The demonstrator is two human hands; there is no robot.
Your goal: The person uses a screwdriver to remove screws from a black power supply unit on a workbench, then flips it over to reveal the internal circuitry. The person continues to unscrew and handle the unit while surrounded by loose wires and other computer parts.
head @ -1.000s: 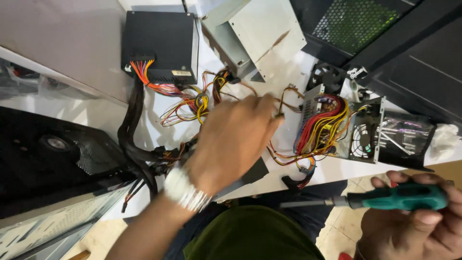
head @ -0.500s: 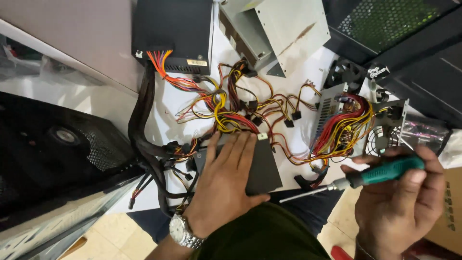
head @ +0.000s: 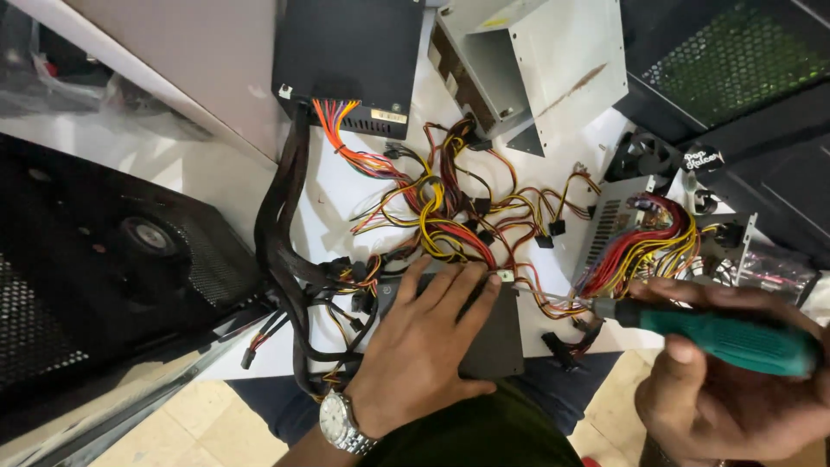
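Note:
My left hand [head: 424,346], with a silver wristwatch [head: 341,424] on the wrist, lies flat with fingers spread on a dark grey flat box [head: 497,337] at the near edge of the white table. My right hand [head: 735,380] grips a green-handled screwdriver [head: 718,333]; its metal shaft points left and the tip sits at the box's upper right corner. A tangle of yellow, red, orange and black wires [head: 441,216] spreads just beyond the box.
A black power supply [head: 350,52] stands at the back. Beside it is an open grey metal casing [head: 536,65]. An opened unit with red and yellow wires [head: 648,242] lies right. A large black mesh case panel [head: 95,268] fills the left.
My left hand drew back from the wire tangle and settled flat on the dark box. My right hand brought the screwdriver up and left, tip now at the box's corner.

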